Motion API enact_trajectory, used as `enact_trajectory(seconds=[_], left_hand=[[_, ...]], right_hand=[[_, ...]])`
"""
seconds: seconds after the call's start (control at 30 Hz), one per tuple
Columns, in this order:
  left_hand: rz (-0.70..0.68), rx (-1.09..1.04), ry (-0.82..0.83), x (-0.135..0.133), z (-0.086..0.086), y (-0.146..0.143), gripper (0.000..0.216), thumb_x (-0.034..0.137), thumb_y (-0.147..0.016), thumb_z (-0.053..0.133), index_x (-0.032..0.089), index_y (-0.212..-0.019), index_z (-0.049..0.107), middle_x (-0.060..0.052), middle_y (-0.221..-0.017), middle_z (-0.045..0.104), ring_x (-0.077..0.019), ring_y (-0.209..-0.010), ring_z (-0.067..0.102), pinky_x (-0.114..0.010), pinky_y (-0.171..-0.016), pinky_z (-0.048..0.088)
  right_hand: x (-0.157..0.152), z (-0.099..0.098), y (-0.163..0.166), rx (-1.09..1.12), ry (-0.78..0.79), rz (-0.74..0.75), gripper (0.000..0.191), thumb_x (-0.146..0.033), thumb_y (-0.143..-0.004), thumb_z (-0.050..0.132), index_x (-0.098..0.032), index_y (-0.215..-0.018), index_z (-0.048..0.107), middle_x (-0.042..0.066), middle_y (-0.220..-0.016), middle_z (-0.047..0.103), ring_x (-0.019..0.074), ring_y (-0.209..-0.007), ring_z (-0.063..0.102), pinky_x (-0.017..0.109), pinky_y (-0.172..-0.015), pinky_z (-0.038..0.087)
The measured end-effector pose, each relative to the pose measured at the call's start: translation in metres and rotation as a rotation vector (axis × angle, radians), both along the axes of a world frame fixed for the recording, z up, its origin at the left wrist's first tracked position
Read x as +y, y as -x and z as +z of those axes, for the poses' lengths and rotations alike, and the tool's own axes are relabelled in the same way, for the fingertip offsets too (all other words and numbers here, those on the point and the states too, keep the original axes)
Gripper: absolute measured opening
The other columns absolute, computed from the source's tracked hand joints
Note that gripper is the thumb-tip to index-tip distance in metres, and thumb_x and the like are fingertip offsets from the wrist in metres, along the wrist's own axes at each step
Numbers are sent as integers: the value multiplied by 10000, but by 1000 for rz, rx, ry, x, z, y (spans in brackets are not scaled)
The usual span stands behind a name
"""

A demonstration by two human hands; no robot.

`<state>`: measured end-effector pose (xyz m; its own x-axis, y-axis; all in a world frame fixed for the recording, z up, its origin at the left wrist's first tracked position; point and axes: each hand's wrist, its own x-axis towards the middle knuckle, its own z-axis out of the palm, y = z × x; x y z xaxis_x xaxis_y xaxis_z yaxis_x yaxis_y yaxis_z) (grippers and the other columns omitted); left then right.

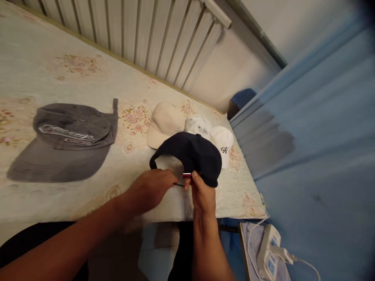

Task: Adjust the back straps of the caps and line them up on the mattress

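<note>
A dark navy cap [193, 154] lies near the front edge of a floral-patterned bed surface [58, 74], its back opening facing me. My left hand [150, 189] pinches the cap's back strap at the opening. My right hand [202, 195] grips the strap's small metal buckle at the cap's rear edge. Both hands meet at the strap, almost touching.
A grey cap [64, 140] with lettering lies flat at the left. A beige cap [164, 123] and two white caps [215, 136] sit behind the navy one. White rails [152, 35] run along the far edge. A blue curtain [322, 136] hangs right; a white power strip [271, 251] is below.
</note>
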<state>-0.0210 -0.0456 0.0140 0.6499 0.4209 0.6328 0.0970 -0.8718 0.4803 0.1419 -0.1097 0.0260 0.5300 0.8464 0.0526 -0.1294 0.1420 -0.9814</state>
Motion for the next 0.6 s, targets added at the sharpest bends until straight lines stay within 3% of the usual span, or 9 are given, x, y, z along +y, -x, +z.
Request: enact_trajectory(seconds=[0.13, 0.23, 0.43, 0.6], left_hand=[[-32, -22, 539, 21, 0, -7, 199, 237, -901, 451, 185, -762, 583, 24, -685, 589, -113, -645, 542, -241, -629, 420], [-138, -45, 751, 27, 10, -12, 255, 288, -878, 484, 173, -656, 537, 42, -626, 493, -97, -596, 452, -230, -587, 371], [-274, -38, 856, 27, 14, -26, 274, 317, -892, 496, 164, -666, 516, 49, -630, 430, -89, -597, 395, -226, -576, 329], [-281, -13, 849, 28, 15, -30, 244, 334, -894, 489, 161, -735, 559, 48, -644, 431, -89, -601, 387, -217, -562, 326]], right_hand=[[0, 4, -4, 4, 5, 26, 157, -322, -749, 716, -188, -827, 692, -43, -491, 604, 139, -408, 519, 289, -478, 427], [0, 7, -6, 7, 12, 28, 166, -349, -741, 719, -194, -792, 689, -37, -490, 607, 140, -404, 512, 292, -471, 423], [2, 12, -12, 71, 23, 76, 243, -379, -728, 728, -182, -614, 643, -16, -470, 590, 122, -409, 508, 263, -442, 400], [3, 12, -14, 89, 51, 70, 315, -414, -700, 748, -178, -565, 589, -28, -444, 549, 107, -390, 481, 248, -408, 383]])
